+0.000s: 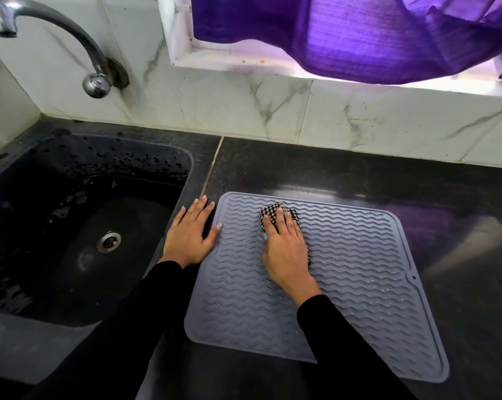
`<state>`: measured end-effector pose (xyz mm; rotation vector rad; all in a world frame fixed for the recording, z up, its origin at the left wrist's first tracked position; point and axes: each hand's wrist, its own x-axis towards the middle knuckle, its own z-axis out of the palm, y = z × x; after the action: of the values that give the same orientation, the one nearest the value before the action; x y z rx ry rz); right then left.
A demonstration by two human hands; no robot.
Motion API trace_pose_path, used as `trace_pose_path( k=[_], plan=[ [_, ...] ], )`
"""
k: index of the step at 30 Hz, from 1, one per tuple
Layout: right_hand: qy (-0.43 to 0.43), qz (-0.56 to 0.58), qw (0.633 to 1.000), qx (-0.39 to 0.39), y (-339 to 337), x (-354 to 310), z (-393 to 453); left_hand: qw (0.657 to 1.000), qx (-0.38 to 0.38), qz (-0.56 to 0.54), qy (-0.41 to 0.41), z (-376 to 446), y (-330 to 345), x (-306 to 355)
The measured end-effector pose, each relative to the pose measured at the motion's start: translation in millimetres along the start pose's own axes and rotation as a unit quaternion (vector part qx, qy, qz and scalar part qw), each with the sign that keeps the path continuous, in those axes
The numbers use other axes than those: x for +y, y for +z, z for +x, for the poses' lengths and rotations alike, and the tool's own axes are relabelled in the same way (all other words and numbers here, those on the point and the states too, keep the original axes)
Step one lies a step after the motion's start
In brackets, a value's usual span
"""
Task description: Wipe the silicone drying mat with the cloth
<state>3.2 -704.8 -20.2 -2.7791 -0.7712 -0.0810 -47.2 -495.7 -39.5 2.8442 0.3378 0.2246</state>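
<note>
Grey wavy-ribbed silicone drying mat flat on your dark stone bench near its front edge, your right hand pressing the black-and-white checked cloth onto the mat's far left part, fingers fairly straight, your left hand spread flat on the bench, thumb touching the mat's left edge.

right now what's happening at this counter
A person is wiping a grey silicone drying mat that lies flat on the dark counter beside the sink. The right hand presses a checked cloth onto the far left part of the mat. The left hand lies flat on the counter at the mat's left edge, thumb on the rim, apparently steadying it. Some wetness glints on the ridges.
</note>
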Motion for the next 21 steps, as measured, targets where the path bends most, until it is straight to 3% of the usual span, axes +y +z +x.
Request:
trace_pose_path(
  k=[4, 6, 8, 10, 15, 21],
  plan=[
    [0.013, 0.124, 0.992, -0.031, -15, 11, 6, 1.000, -0.001, -0.009, -0.001, -1, -1, 1],
    [0.089, 0.299, 0.948, -0.056, -34, 20, 12, 1.000, 0.001, -0.012, -0.002, -2, -3, 2],
    [0.135, 0.407, 0.904, -0.002, -48, 25, 13, 1.000, -0.001, -0.011, -0.002, -3, -4, 3],
    [0.127, 0.361, 0.923, 0.036, -55, 20, 4, 1.000, -0.004, -0.010, -0.002, -3, -5, 4],
    [0.030, 0.116, 0.993, -0.011, -22, -16, -30, 1.000, 0.000, -0.011, -0.001, -3, -5, 3],
    [0.027, 0.001, 1.000, -0.013, -2, -25, -36, 1.000, 0.000, -0.005, -0.001, -2, -3, 3]
  ],
)
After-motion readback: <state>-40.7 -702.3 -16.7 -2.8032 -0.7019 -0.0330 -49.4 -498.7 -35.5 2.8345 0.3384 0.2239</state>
